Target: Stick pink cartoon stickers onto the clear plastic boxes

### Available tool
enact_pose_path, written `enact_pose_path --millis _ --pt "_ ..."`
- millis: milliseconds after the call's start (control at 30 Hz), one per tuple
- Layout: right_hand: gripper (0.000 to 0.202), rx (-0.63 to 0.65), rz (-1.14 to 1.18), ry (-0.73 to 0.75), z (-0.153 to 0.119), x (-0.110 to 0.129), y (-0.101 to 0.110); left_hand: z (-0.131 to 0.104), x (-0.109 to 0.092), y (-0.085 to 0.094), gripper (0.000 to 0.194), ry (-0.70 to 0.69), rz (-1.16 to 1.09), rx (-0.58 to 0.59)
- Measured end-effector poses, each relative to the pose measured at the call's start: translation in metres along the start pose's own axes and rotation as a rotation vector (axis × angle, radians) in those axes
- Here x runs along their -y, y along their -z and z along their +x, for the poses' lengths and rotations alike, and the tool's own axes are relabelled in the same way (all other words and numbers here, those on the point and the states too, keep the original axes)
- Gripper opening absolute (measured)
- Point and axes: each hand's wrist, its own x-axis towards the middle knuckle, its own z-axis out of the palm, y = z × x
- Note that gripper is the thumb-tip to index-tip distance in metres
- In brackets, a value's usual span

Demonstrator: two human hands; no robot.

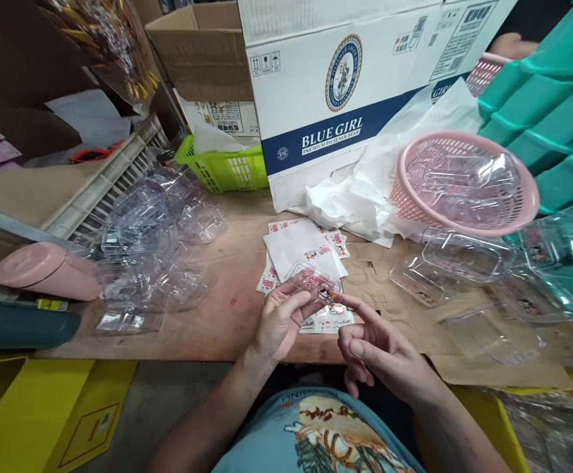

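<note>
while pinching a clear plastic case (309, 274) between thumb and fingers of the left hand (276, 322), reaching out the index finger of the right hand (388, 345) to a small cartoon print (326, 296) at the near right end of the case. too close to tell whether pressing or barely touching. with the other right fingers and thumb loosely bent, gripping nothing. held up, slightly tilted, over white paper (299, 243) and printed sheets (268, 279), close to the front of the worktop (240, 263).

could twist or slip out of the left pinch if pushed hard at that far end, being smooth and gripped only at one side. could leave the print creased, bubbled or crooked if rubbed unevenly, supposing it to be a sticker. might flex or crack if squeezed too tightly. if dropped, could be scratched, or knock the loose sheets askew. if laid aside carelessly, could get mixed up with the heap of clear cases (141, 220) at left or the printed cases (422, 289) at right.
</note>
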Motion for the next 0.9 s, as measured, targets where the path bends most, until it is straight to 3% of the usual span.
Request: enact_pose_path --millis 900 --pt "0.074 -0.026 -0.025 -0.046 0.014 0.003 0.009 0.001 0.004 0.007 0.022 -0.029 0.088 -0.013"
